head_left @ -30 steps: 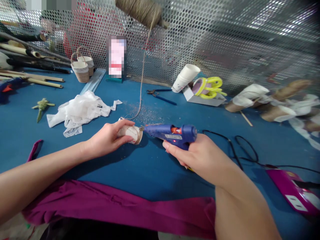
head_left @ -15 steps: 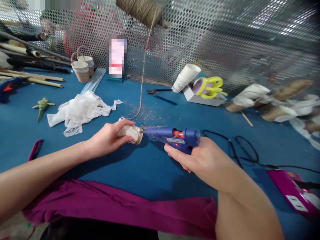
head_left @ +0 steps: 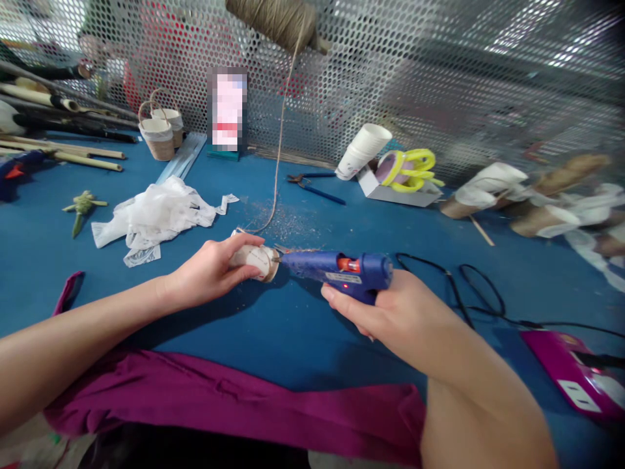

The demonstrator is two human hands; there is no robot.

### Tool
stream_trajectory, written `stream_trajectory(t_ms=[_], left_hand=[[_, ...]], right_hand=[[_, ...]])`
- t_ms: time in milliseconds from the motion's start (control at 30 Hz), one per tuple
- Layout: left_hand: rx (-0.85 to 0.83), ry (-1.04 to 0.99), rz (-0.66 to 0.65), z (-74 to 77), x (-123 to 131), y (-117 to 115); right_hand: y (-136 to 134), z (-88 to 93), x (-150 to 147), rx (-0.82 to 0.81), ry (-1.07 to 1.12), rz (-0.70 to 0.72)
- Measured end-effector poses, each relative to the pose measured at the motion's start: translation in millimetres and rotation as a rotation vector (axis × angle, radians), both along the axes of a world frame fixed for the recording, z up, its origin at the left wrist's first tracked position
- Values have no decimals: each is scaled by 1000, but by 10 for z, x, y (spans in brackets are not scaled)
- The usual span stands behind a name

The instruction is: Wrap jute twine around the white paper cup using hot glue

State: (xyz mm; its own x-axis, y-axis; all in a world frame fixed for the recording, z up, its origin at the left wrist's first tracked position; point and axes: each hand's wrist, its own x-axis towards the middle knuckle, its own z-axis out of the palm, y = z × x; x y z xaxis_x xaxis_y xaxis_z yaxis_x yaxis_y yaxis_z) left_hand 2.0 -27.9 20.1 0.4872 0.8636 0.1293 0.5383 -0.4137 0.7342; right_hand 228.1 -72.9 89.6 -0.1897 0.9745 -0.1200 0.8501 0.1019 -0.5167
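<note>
My left hand (head_left: 222, 264) is closed around a small white paper cup (head_left: 256, 259), which lies tipped on its side just over the blue table. Twine (head_left: 278, 159) runs down from a spool (head_left: 273, 23) above and reaches the cup, and a strand circles the cup's right end. In my right hand (head_left: 385, 306) is a blue glue gun (head_left: 336, 268), gripped by its handle, with a small red light lit. Its nozzle points left and meets the cup's right end, at the twine. My fingers hide part of the cup.
Crumpled white strips (head_left: 161, 218) lie left of the cup. Pliers (head_left: 317, 189), stacked paper cups (head_left: 364, 151) and a white box (head_left: 398, 189) stand behind. Twine-wrapped baskets (head_left: 160, 140) are at back left. A black cord (head_left: 481, 299) and a magenta device (head_left: 571, 374) lie right.
Almost nothing differs. My right hand and the glue gun have shifted very slightly to the right and down; the cup and my left hand stay in place.
</note>
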Motion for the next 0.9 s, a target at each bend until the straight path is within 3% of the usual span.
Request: stream_trajectory(t_ms=[300,500,900], left_hand=[[17,-23,-4,-10,0,10],[36,-13,-4,-9,-3,12],[74,13,-42,-4,8,-5]], right_hand=[[5,8,8,32,-19,103],[9,-28,6,-22,-6,-52],[84,-22,-30,-133,16,-132]])
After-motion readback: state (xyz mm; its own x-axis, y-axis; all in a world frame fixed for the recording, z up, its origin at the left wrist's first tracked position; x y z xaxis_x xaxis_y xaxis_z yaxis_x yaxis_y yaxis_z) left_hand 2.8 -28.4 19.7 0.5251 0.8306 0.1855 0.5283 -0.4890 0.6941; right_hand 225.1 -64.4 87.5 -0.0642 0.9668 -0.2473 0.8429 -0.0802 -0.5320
